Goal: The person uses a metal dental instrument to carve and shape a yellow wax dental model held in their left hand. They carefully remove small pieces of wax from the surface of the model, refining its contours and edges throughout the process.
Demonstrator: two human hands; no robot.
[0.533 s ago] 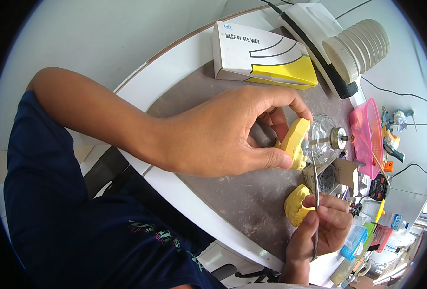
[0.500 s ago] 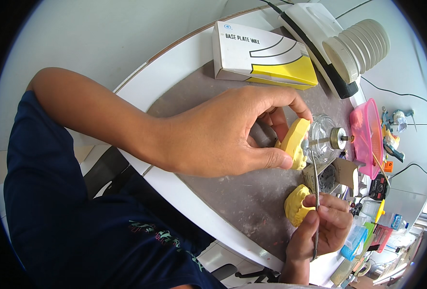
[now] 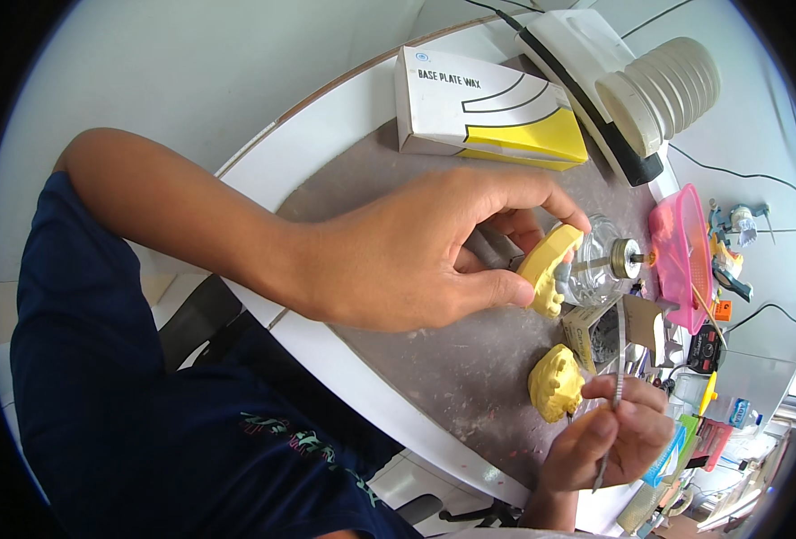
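Note:
My left hand (image 3: 407, 256) is closed round a yellow plaster dental cast (image 3: 541, 274), thumb on one edge and fingertips on the other. A greyish patch shows on the cast's toothed side. Lower right, my right hand (image 3: 609, 436) pinches a thin metal dental carver (image 3: 619, 382) between thumb and fingers. The carver's far end stands apart from the cast, near the glass spirit lamp (image 3: 591, 292). A small orange glow shows at the lamp's wick. A second yellow dental cast (image 3: 552, 382) rests on the table just left of my right hand. Something dark behind my left palm is partly hidden.
A white and yellow box (image 3: 492, 112) lies at the back, beside a white device with a ribbed hose (image 3: 672, 94). Past the lamp stands a pink basket (image 3: 676, 256). An open small carton (image 3: 645, 328) sits near the carver. Various bottles and containers crowd the right side.
My right hand has moved right with the carver, whose tip has gone from beside the held cast toward the lamp. My left hand has tilted its cast slightly.

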